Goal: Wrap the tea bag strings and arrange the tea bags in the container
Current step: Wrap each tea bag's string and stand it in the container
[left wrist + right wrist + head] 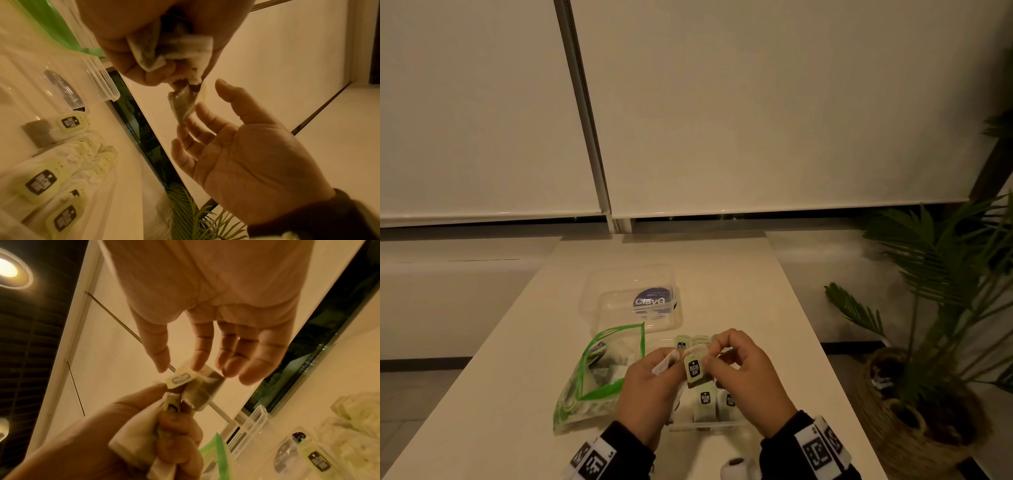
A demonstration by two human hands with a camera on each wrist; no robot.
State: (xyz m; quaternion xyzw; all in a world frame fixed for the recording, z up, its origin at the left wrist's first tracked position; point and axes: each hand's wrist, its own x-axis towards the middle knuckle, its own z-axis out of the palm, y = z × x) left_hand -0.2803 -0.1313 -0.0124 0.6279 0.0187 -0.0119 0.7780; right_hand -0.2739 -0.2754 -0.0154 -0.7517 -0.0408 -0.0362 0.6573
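Two hands raised over the table: left clenched round several tea bags, right loosely open, fingertips pinching one bag's paper tag. Best to keep string taut, wind snugly round that bag, then lay beside those in the container.

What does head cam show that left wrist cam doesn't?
Head only: the whole green-edged zip bag lying on the table, both wristbands, and the potted plant's basket.

Left wrist only: the right hand's open palm, and the crumpled tea bags bunched inside the left hand.

Both: the left hand gripping tea bags, the held tea bag between the hands, the clear container, and loose tea bags beside it.
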